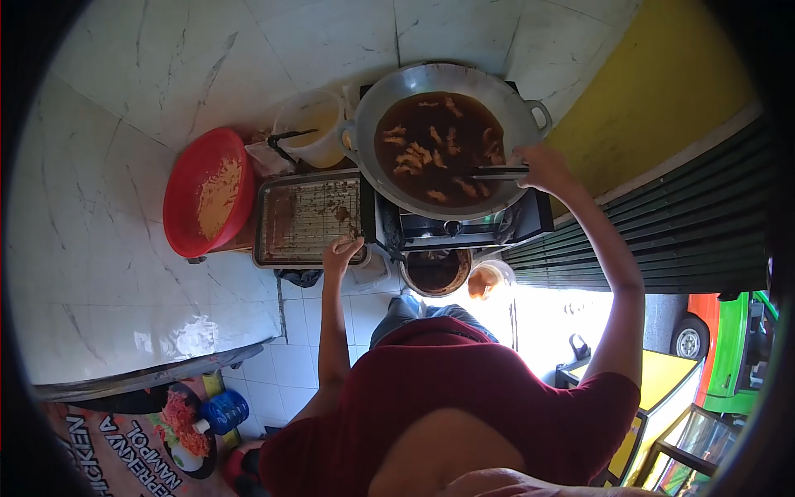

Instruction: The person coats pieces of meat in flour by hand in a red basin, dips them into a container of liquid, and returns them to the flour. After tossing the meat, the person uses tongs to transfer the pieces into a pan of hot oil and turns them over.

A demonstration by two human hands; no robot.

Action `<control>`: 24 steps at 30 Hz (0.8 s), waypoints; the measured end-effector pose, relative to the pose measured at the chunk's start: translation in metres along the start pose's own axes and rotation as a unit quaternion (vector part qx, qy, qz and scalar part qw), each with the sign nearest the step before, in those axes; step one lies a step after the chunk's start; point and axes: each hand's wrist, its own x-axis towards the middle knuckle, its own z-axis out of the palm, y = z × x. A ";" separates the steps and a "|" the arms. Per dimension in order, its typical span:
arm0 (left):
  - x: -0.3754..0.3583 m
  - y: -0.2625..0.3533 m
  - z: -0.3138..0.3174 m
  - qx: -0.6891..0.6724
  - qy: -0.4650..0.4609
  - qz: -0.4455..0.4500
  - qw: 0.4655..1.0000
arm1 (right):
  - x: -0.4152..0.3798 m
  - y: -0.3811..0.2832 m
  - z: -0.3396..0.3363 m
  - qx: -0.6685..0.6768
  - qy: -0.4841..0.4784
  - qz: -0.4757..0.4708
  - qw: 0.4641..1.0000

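My right hand [546, 170] is wrapped round the handle end of metal tongs [497, 172]. The tongs reach over the right side of a large wok [364, 137] and their tips meet the dark oil, where several pieces of battered food [414, 157] float. My left hand [342, 251] is at the front right corner of a metal tray [258, 224] with a wire rack in it. Its fingers look pinched together over the tray's rim; what they hold, if anything, is too small to make out.
The wok stands on a black stove [522, 228]. A red basin [178, 199] with pale flour and a clear tub [286, 108] of yellowish liquid are to the left. Below are a dark-filled pot [436, 290] and a plastic container [489, 282]. A folding shutter [646, 224] is at right.
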 end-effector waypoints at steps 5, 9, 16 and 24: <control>0.001 -0.002 -0.001 -0.006 -0.004 0.002 1.000 | -0.005 -0.019 0.008 0.040 -0.005 -0.050 0.998; 0.003 -0.004 -0.001 -0.010 -0.007 0.007 1.000 | -0.006 -0.029 0.005 0.022 0.041 -0.077 0.996; 0.002 -0.002 -0.001 0.011 0.002 0.009 1.000 | 0.002 -0.025 -0.005 -0.012 0.091 -0.059 0.994; 0.004 -0.006 -0.001 0.004 0.009 0.008 1.000 | 0.022 -0.018 0.001 -0.049 0.146 -0.071 0.986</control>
